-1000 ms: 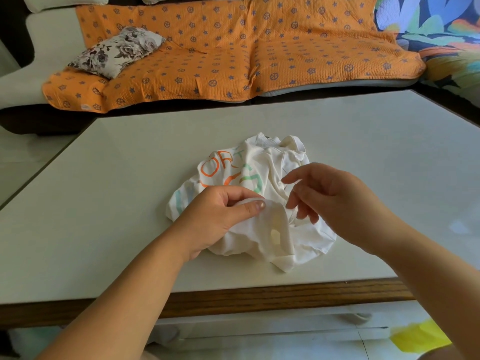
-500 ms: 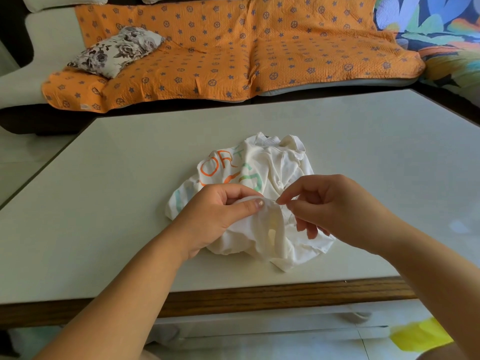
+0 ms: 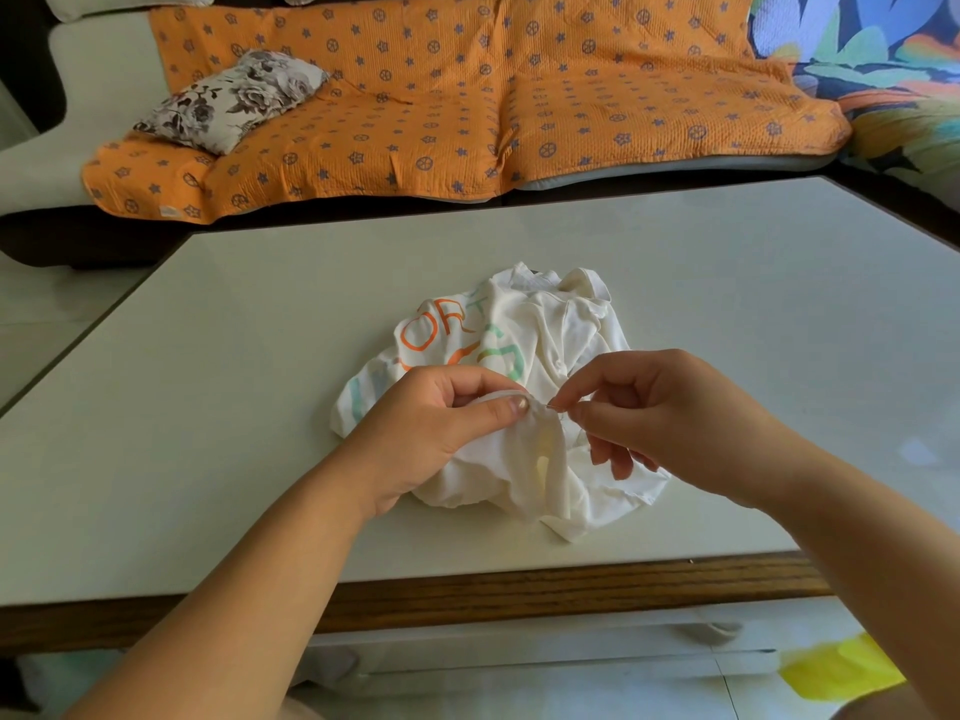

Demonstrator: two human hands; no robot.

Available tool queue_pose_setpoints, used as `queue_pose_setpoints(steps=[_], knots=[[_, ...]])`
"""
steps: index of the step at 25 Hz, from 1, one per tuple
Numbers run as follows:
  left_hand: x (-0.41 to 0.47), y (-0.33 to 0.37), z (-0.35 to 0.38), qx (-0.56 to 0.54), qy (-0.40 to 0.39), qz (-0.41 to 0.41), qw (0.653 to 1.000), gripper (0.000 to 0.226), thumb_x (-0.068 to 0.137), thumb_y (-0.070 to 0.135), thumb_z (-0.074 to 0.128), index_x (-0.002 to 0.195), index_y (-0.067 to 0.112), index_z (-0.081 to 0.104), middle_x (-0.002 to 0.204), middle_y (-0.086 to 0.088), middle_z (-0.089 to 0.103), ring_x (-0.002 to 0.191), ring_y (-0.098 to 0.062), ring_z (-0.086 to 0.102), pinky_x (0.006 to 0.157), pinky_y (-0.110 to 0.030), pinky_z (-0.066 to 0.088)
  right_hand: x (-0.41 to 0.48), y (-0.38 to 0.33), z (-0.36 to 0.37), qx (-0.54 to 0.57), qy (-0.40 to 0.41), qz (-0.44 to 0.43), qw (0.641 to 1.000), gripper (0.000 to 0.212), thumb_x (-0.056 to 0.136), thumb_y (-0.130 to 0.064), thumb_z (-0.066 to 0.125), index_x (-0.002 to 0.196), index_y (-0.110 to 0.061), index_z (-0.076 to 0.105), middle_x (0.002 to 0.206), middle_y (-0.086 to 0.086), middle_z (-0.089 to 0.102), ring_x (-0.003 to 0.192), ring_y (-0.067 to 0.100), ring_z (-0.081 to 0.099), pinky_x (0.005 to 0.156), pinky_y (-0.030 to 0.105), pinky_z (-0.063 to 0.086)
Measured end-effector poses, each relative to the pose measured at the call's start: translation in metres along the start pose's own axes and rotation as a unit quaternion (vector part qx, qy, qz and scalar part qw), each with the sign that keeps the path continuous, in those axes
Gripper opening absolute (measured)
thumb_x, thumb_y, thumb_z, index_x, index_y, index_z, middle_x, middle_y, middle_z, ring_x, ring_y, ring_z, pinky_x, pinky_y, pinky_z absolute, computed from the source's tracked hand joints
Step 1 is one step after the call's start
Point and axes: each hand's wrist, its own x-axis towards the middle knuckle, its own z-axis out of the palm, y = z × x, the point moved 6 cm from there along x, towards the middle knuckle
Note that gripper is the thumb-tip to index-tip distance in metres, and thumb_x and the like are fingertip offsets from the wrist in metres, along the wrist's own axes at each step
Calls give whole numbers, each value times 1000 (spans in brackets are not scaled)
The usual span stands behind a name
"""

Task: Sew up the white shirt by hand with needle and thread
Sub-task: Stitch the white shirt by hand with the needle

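Fingers of the left hand (image 3: 431,433) pinch a raised fold of the shirt (image 3: 561,324) on the counter (image 3: 260,356). Fingers of the right hand (image 3: 670,423) pinch what appears to be the needle (image 3: 553,406), level, pointing left into that fold.

soft cloth shirt (image 3: 550,324), glossy table (image 3: 249,366)

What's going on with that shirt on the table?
Someone is sewing a crumpled white shirt that lies on the table. The left hand grips a bunched fold of it. The right hand pinches what looks like a thin needle right at that fold.
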Motion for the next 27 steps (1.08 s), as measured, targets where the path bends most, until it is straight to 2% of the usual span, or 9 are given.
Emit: queue_pose_setpoints(steps=[5,10,14,17,19,23,25,27], knots=[[0,-1,1,-16,-18,-1,1000,10,82,21,70,80,27,78,85,7,76,83,-2,68,81,-16,52,1,1,1,17,-15,-1,1000,19,91,-11,61,88,-23,75,62,3,68,52,12,60,50,8,40],[2,-4,5,-42,-45,1,998,16,69,28,72,83,22,77,86,5,75,86,-4,68,79,-13,50,3,6,6,52,-38,8,998,13,93,-14,62,91,-21,73,64,2,68,55,12,61,52,18,43],[4,-7,9,-52,-55,2,997,18,68,28,74,85,21,72,87,-2,74,87,-10,68,86,-22,50,3,6,15,88,-45,8,995,5,94,-11,60,91,-11,64,67,4,71,57,16,62,53,23,45],[4,-9,9,-50,-57,2,997,17,69,29,75,84,22,72,89,-4,75,88,-11,68,90,-27,48,4,6,19,105,-38,9,994,4,94,-12,60,96,-11,57,72,9,73,59,18,65,54,23,48],[5,-9,9,-46,-54,-3,997,22,67,31,75,86,20,71,90,-4,76,88,-11,69,90,-28,48,3,5,20,89,-39,2,995,7,96,-10,57,101,-16,56,72,7,73,61,15,66,56,22,50],[5,-13,11,-20,-51,-18,998,32,71,29,76,97,11,72,95,-4,77,95,-13,71,96,-28,50,-3,2,26,-39,-35,-51,997,27,100,-11,46,114,-31,57,73,-1,69,65,3,64,66,16,52],[5,-14,13,-16,-52,-24,998,29,76,25,75,99,8,72,96,-4,77,96,-13,71,94,-23,51,-4,1,28,-52,-25,-64,996,23,101,-17,46,114,-31,59,75,-4,69,69,4,66,70,18,53],[5,-14,14,-17,-39,-26,999,19,80,20,75,95,9,72,94,-6,77,92,-12,71,88,-20,52,-2,2,27,-51,-7,-69,996,13,99,-22,50,104,-28,61,73,-5,70,68,5,67,71,22,55]])
